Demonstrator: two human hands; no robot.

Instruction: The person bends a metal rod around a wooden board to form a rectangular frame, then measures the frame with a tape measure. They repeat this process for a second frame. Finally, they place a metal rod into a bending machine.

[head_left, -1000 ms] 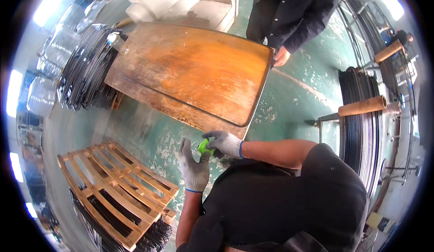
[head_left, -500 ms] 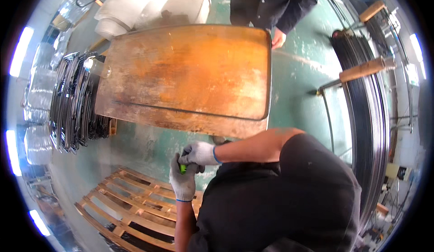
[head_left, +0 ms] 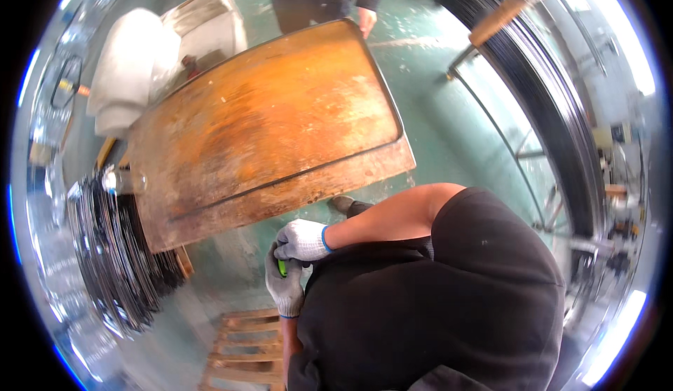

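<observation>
Both my hands wear light knitted gloves with grey palms and meet in front of my body, close to the table's near edge. My left hand [head_left: 284,289] is closed around a small bright green object [head_left: 282,267], too covered to name. Over it lies my right hand [head_left: 305,240], its fingers bent and pressed against the left fingers; what they grip is hidden. The worktable [head_left: 210,226] has a worn, orange-brown top. A thin dark strip [head_left: 280,180] runs along its near part and bends round the right corner up the right side.
Across the table stands a person in dark clothes, a hand [head_left: 366,21] by the far right corner. Stacked dark frames [head_left: 119,258] stand left, a wooden pallet [head_left: 245,349] lies below. Long dark strips [head_left: 540,82] rest on a rack at right; white rolled material [head_left: 133,61] lies far left.
My view has turned, so the table appears tilted and the pallet lower. My hands stay together around the green object. The other person's hand remains by the far right corner.
</observation>
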